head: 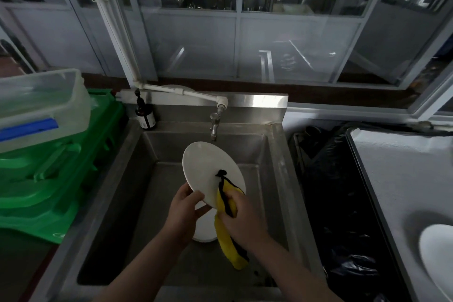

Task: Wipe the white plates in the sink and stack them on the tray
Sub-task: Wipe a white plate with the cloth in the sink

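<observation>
The left hand (185,206) grasps a white plate (208,169) tilted over the sink (277,169), while the right hand (241,218) clutches a yellow cloth (225,203) against it. Another plate (204,230) waits below; one plate (438,250) already lies on the tray (392,174), so most remains.

Two bare forearms reaching up from the bottom edge and converging toward the middle. Left hand (184,211) raised with the back toward the camera, fingers curled under and thumb laid over the near edge of a tilted white plate (210,174), pinching it. Right hand (241,219) just beside, knuckles up, fingers wrapped round a yellow cloth (226,206) and pressing it onto the lower face of that plate. Wrists close together but not touching.
</observation>
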`<state>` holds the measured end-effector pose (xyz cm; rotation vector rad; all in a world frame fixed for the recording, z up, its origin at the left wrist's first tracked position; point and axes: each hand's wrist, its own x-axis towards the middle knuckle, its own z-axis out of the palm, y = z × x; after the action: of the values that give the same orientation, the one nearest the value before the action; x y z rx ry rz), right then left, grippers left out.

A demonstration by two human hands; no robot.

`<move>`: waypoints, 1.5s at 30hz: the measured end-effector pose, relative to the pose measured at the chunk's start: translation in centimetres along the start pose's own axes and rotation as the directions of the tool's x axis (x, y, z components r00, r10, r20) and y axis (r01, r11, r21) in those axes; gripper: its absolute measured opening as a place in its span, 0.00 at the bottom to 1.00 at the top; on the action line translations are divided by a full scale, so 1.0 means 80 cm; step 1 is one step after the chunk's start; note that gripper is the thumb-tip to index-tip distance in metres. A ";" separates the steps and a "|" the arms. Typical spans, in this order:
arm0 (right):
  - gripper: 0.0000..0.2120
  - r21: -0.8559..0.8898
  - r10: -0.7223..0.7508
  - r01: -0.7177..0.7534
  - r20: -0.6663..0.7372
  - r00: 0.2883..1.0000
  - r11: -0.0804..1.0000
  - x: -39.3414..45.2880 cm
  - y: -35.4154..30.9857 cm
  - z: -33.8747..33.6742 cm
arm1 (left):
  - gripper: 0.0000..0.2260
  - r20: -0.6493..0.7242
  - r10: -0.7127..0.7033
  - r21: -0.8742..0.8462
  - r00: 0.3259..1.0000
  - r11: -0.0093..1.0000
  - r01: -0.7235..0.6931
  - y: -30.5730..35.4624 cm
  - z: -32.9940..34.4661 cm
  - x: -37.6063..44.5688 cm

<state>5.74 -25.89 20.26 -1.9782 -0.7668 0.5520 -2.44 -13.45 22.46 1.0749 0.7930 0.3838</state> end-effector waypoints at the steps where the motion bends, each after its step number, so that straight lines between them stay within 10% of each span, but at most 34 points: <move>1: 0.12 -0.003 -0.024 0.024 0.009 1.000 1.000 -0.003 -0.002 0.002 | 0.16 -0.006 -0.002 0.000 1.000 1.000 0.002 0.000 0.001 0.001; 16: 0.11 -0.222 -0.129 0.115 -0.050 0.990 0.968 -0.006 0.037 -0.003 | 0.12 -0.063 -0.079 -0.087 0.995 0.994 0.073 -0.007 0.007 -0.003; 29: 0.15 -0.072 0.114 -0.135 -0.238 0.965 0.988 0.020 0.110 -0.078 | 0.13 0.032 -0.120 -0.094 0.992 0.988 0.123 -0.002 -0.007 -0.008; 45: 0.25 -0.320 0.346 -0.473 -0.380 0.858 0.821 -0.004 0.175 -0.171 | 0.13 0.033 -0.051 -0.070 0.998 0.996 0.054 -0.006 0.003 0.005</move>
<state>18.47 -39.70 14.64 -2.5727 -0.2531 0.3309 -2.02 -13.61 21.92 0.9901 0.7734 0.3474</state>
